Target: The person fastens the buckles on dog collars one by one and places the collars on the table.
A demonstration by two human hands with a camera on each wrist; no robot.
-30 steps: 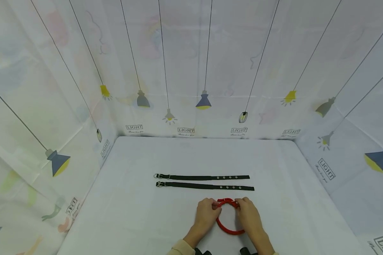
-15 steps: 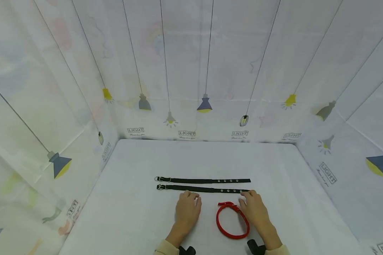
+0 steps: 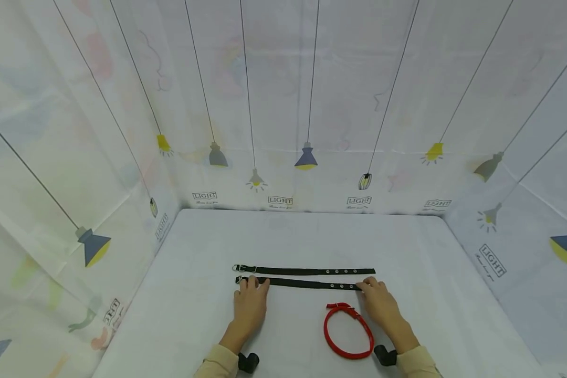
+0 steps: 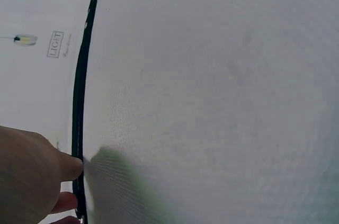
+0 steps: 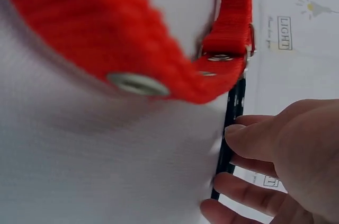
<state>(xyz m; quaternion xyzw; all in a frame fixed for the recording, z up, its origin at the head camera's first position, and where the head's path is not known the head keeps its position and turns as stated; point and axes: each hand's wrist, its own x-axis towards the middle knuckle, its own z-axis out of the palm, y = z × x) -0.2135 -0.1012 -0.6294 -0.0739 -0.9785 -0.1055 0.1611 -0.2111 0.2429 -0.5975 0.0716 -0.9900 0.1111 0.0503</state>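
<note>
My left hand [image 3: 250, 307] pinches the nearer black collar [image 3: 302, 283] close to its buckle end. In the left wrist view my thumb sits against the dark strap [image 4: 79, 91], with fingertips by the metal buckle. At the eyelet end, my right hand [image 3: 380, 304] has thumb and fingers on either side of the same strap. A red collar [image 3: 352, 356], buckled into a loop, lies on the table between my forearms. Its ribbed webbing [image 5: 90, 17] and metal eyelets loom large in the right wrist view.
A second black collar [image 3: 290, 271] lies straight and parallel just behind the nearer one. Everything rests on a white table [image 3: 193, 241]. Hanging cloth [image 3: 274, 94] printed with lamps stands along the back and both sides.
Both hands have let go of the red collar, which stays on the table. The left hand has moved left and forward, the right slightly forward, onto the nearer black collar's ends.
</note>
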